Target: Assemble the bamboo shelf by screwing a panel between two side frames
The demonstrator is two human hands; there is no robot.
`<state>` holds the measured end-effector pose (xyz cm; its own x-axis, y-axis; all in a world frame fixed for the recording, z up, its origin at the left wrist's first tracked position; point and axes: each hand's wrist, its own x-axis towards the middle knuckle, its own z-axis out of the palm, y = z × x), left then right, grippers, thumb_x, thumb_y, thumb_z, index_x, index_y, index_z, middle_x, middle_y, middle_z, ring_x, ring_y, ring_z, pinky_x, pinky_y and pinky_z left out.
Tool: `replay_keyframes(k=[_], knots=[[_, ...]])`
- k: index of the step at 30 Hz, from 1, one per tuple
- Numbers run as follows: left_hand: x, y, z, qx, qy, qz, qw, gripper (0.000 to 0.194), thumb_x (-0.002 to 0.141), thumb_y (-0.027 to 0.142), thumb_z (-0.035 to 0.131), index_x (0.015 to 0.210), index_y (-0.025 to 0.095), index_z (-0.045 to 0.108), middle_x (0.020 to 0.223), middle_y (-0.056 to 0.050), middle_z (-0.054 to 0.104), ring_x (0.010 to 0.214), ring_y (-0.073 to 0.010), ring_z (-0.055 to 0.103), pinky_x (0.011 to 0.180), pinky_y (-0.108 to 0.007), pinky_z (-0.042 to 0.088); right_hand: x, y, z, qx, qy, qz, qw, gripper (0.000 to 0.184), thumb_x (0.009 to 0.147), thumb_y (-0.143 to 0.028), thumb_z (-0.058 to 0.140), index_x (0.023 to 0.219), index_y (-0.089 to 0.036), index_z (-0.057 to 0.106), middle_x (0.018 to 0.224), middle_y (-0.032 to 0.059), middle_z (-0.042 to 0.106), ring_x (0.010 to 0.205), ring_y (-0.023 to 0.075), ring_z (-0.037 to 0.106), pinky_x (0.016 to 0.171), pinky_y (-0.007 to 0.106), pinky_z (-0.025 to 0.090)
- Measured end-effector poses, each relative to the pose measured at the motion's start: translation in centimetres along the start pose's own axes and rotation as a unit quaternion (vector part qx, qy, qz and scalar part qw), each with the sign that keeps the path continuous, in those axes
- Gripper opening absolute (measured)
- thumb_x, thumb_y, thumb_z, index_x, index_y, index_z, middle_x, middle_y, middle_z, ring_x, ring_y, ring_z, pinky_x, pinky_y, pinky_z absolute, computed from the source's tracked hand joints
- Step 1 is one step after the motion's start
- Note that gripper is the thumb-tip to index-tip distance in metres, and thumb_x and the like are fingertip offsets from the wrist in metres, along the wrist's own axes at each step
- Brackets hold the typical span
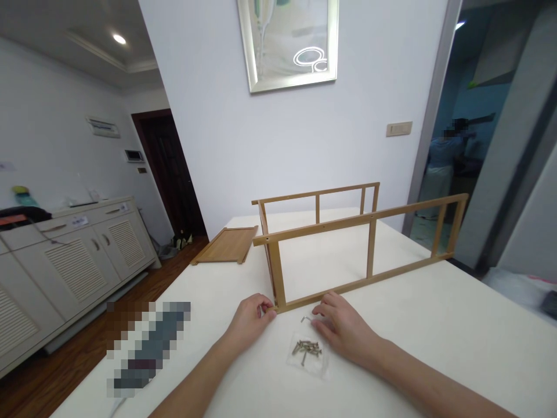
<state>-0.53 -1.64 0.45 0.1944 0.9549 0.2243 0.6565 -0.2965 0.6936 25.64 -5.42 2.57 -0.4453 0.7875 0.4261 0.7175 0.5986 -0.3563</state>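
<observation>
A wooden frame [371,249] with two ladder-like sides stands on its long edge on the white table. At its near lower corner my left hand [252,318] is closed, thumb and fingers around the end of the rail. My right hand [343,325] is curled just in front of the bottom rail. A small L-shaped hex key [305,319] sticks out from between its thumb and fingers. Below that hand lies a clear plastic bag [319,367] with several screws [307,348] on it.
A slatted wooden panel [228,245] lies at the table's far left. A blurred dark object [161,342] is on the left edge of the white table [404,342]. Behind are a wall with a picture [291,86] and a doorway with a person [444,157]. A cabinet [87,249] stands left.
</observation>
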Motion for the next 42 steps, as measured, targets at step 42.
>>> replay_keyframes(k=[42], knots=[[0.0, 0.0, -0.2, -0.015, -0.001, 0.005, 1.000, 0.020, 0.074, 0.026, 0.061, 0.090, 0.017, 0.070, 0.078, -0.001, 0.064, 0.064, -0.0134, 0.052, 0.064, -0.026, 0.042, -0.1, 0.2, 0.2, 0.021, 0.023, -0.061, 0.998, 0.020, 0.093, -0.019, 0.042, 0.093, -0.021, 0.062, 0.089, 0.0087, 0.059, 0.086, 0.0220, 0.055, 0.074, 0.038, 0.048]])
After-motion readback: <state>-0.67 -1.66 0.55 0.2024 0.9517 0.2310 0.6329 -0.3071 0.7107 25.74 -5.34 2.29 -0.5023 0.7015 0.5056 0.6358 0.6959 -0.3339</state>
